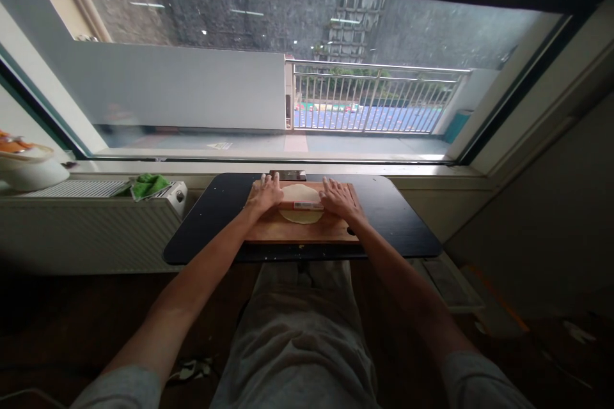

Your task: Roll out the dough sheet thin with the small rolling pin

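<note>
A thin round sheet of pale dough lies on a wooden cutting board. Across its middle runs a rolling pin with a printed label, parting the visible dough into a far and a near portion. My left hand rests over the pin's left end, fingers stretched forward beyond it. Over the right end lies my right hand, its fingers also extended and slightly spread. Both hands hide the pin's ends, and both palms appear to press down on it.
The board sits on a small black table below a large window. A small dark flat object lies at its far edge. To the left, a white radiator carries a green cloth and a pale container.
</note>
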Demonstrator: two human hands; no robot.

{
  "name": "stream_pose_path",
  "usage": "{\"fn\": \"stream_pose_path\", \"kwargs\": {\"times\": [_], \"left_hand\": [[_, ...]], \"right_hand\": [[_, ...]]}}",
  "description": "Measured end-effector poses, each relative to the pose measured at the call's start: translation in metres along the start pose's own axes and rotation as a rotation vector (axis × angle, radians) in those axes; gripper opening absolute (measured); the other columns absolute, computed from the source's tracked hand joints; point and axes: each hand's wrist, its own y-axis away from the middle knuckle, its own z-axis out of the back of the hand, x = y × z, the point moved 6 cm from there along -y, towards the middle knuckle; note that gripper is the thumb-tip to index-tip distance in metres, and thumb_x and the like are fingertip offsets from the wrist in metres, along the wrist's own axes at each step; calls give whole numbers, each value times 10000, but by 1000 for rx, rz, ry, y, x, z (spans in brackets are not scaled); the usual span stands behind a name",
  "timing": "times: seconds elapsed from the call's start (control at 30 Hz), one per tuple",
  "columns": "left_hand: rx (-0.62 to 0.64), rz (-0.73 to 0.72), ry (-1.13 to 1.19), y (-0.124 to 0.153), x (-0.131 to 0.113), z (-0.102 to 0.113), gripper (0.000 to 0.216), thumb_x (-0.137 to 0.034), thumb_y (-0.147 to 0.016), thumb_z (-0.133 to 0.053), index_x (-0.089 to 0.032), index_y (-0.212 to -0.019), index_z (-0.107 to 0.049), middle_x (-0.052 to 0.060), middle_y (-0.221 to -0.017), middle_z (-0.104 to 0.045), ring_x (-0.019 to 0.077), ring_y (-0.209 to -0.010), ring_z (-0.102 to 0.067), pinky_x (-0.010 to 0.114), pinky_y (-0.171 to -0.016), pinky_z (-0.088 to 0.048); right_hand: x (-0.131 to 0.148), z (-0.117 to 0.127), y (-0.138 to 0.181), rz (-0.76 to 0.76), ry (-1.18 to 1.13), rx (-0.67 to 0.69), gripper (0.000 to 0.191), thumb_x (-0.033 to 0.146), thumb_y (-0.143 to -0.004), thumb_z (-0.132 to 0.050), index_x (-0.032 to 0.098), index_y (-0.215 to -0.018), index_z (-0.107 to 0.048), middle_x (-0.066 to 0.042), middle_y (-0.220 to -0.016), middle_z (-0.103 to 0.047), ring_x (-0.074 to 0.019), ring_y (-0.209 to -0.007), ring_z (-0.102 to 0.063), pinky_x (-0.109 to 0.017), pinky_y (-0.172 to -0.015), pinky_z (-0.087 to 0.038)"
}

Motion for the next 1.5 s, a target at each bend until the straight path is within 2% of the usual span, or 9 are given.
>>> {"fn": "stream_pose_path", "kwargs": {"times": [0.17, 0.37, 0.53, 0.8, 0.9, 1.03, 1.23, 1.37, 1.5], "left_hand": [[63, -97, -6, 17, -1, -11, 786, -244, -1062, -323, -153, -1840, -262, 155, -1883, -338, 392, -1753, -280, 590, -1375, -336], [-93, -177, -29, 55, 3, -13, 732, -290, -1097, -345, -188, -1821, -307, 143, -1803, -481, 358, -1723, -343, 535, -1377, -340], [-171, -181, -13, 68, 2, -12, 696, -301, -1100, -377, -193, -1788, -374, 140, -1756, -536, 334, -1693, -391, 495, -1367, -356], [-129, -66, 30, 39, -1, -2, 719, -292, -1086, -369, -111, -1782, -368, 220, -1760, -512, 394, -1672, -409, 559, -1331, -368], [-130, -28, 37, 25, -4, 7, 714, -281, -1079, -378, -66, -1759, -388, 258, -1715, -547, 399, -1625, -468, 548, -1312, -391], [-157, 19, 58, 10, -10, 19, 660, -282, -1081, -403, -80, -1708, -449, 261, -1671, -585, 385, -1557, -547, 534, -1264, -457], [-141, -16, 44, 6, -14, 19, 701, -379, -1093, -475, -79, -1724, -425, 276, -1721, -533, 391, -1634, -476, 516, -1284, -438], [-122, -29, 22, 9, -12, 16, 728, -396, -1080, -516, -86, -1732, -421, 269, -1738, -521, 403, -1631, -475, 510, -1282, -436], [-124, -41, 21, 10, -10, 9, 676, -297, -1097, -401, -91, -1741, -417, 252, -1695, -571, 372, -1563, -543, 500, -1279, -432]], "right_hand": [[5, -1, 23, 60, 71, -54, 724, 342, -1146, -327, 137, -1839, -284, -168, -1869, -351, -343, -1732, -342, -571, -1395, -297], [20, 7, 68, 29, 71, -124, 715, 371, -1176, -241, 72, -1822, -305, -195, -1825, -430, -330, -1703, -407, -505, -1379, -342], [28, 9, 88, 23, 65, -169, 703, 375, -1189, -242, 51, -1807, -331, -213, -1827, -416, -330, -1721, -370, -501, -1383, -321], [15, 11, 46, 90, 113, -159, 675, 360, -1179, -315, 151, -1820, -346, -184, -1821, -444, -373, -1710, -374, -617, -1365, -322], [12, 15, 20, 125, 101, -91, 642, 348, -1189, -283, 200, -1805, -384, -151, -1852, -404, -359, -1709, -365, -599, -1363, -312], [4, 23, -14, 25, -9, -40, 674, 460, -1214, -156, 236, -1834, -293, -163, -1841, -425, -349, -1637, -462, -555, -1283, -411], [0, 17, -54, -1, -54, 60, 665, 433, -1211, -127, 239, -1800, -367, -180, -1801, -472, -342, -1604, -490, -533, -1259, -450], [2, 12, -52, -8, -37, 148, 660, 503, -1212, -195, 288, -1820, -331, -172, -1873, -353, -383, -1705, -349, -643, -1324, -358], [4, 11, -18, -19, -30, 184, 683, 562, -1211, -210, 313, -1844, -278, -140, -1908, -274, -376, -1760, -237, -696, -1370, -235]]}}
